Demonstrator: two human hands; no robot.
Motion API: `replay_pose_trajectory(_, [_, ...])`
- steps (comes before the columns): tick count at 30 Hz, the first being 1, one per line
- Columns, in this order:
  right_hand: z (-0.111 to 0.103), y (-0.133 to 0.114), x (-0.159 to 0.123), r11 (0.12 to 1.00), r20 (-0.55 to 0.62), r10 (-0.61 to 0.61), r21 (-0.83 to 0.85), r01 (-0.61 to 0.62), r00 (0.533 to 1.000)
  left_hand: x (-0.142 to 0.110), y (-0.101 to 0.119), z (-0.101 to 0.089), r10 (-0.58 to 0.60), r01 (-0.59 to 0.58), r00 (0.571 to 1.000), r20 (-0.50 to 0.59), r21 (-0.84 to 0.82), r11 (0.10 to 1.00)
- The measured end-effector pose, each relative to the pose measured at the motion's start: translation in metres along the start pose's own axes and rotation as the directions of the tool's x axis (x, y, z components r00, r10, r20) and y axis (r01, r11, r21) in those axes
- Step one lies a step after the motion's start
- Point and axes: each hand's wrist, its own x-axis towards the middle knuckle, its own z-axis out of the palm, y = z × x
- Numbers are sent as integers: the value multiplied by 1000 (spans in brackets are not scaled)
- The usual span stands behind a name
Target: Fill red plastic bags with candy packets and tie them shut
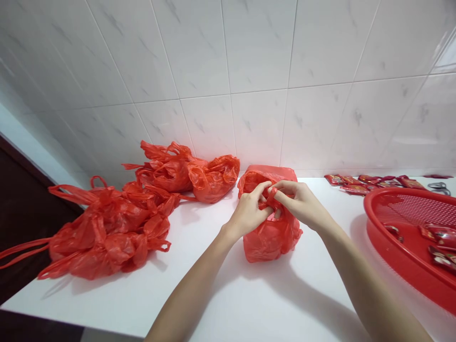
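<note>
A red plastic bag stands on the white table in front of me, bulging at its base. My left hand grips the gathered plastic at its top from the left, fingers bent inward. From the right, my right hand pinches a twisted strip of the same bag between thumb and fingers. The two hands meet over the bag's mouth, fingertips almost touching. What lies inside the bag is hidden by the red plastic.
Several filled red bags are heaped on the left of the white table. On the right stands a red plastic basket with a few packets inside. Behind it, small red packets and scissors lie near the tiled wall.
</note>
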Motion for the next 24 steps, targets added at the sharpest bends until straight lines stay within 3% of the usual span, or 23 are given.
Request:
replay_pose_trajectory(4, [0, 1, 2, 1000, -12, -12, -6, 12, 1000, 0, -3, 3, 15, -12, 1000, -24, 147, 989])
replay_pose_trajectory(7, [-1, 2, 3, 1000, -24, -16, -8, 16, 1000, 1, -5, 4, 19, -15, 999, -35, 119, 993])
replay_pose_trajectory(14, [-5, 0, 3, 996, -11, -16, 86, 17, 1000, 5, -2, 2, -68, 56, 997, -39, -249, 967])
replay_pose_trajectory(21, [-8, 1, 3, 996, -45, -84, -5, 84, 995, 11, -4, -7, -195, 198, 978, 71, -593, 781])
replay_pose_trajectory(24, [-10, 1, 3, 991, -37, -131, -32, 130, 991, 14, -6, -7, -261, 217, 965, 37, -677, 703])
